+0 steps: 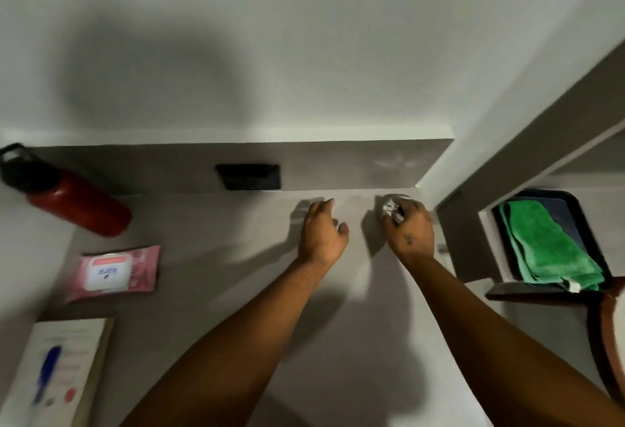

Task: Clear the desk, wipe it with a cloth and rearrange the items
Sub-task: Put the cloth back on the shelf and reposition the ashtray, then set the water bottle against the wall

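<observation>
On the grey desk, my right hand is closed around a small shiny silver object near the back right corner; the fingers hide most of it. My left hand hovers just left of it, fingers loosely curled and holding nothing. A red bottle with a black cap stands at the back left. A pink pack of wet wipes lies in front of it. A book with a blue pen on it sits at the front left. A black phone leans against the back ledge.
A green cloth lies folded on a dark tray on a lower surface to the right, beyond a white partition. A brown chair edge shows at the far right. A raised ledge runs along the wall behind the desk.
</observation>
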